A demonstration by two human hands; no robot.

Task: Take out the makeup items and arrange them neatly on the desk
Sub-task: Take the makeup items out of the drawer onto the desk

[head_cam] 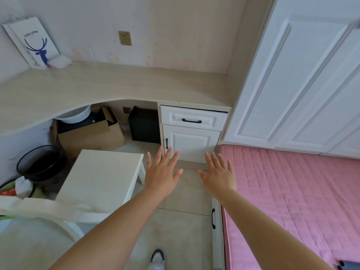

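Observation:
My left hand (pixel 162 173) and my right hand (pixel 219 173) are stretched out side by side, palms down, fingers straight and spread, holding nothing. They hover in front of the white cabinet door (pixel 191 144) under the desk. Above that door is a white drawer (pixel 193 118) with a black handle. The light wood desk top (pixel 109 84) curves along the wall. A white paper bag with a blue deer print (pixel 34 43) leans in the desk's far left corner, with a small white packet (pixel 60 61) at its foot. No makeup items show.
A white stool (pixel 101 174) stands left of my hands. Under the desk are a cardboard box (pixel 91 133), a white basin (pixel 75 114), a black box (pixel 145 125) and a black mesh bin (pixel 41 162). A pink bed (pixel 292 201) lies on the right, white wardrobe doors (pixel 303 75) behind it.

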